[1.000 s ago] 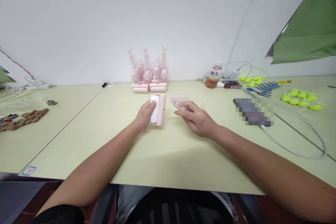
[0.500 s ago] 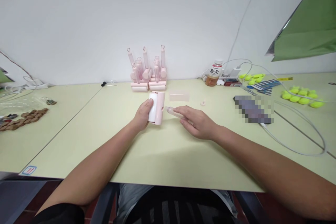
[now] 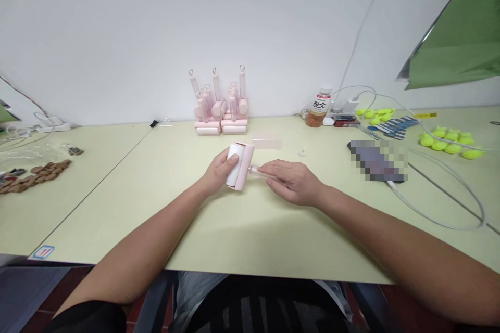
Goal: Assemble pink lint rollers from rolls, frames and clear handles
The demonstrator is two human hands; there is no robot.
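Observation:
My left hand (image 3: 217, 170) grips a pink and white roller head (image 3: 242, 167), which is tilted, its thumb on the white roll. The fingers of my right hand (image 3: 291, 181) are wrapped round a clear tube handle (image 3: 261, 173). The tube's narrow tip touches the pink side of the roller head. Behind the hands lie a flat translucent pink piece (image 3: 267, 144) and a small pale pink part (image 3: 302, 151). Several assembled pink rollers (image 3: 217, 109) are stacked against the wall.
A drink bottle (image 3: 319, 108) stands at the wall. Further right are a phone (image 3: 375, 161) with its cable and yellow-green pieces (image 3: 451, 141). Brown pieces (image 3: 39, 176) and a plastic bag lie at the far left.
The roller head in my left hand has moved right and tilted more, meeting the tip of the tube. My right hand has barely moved.

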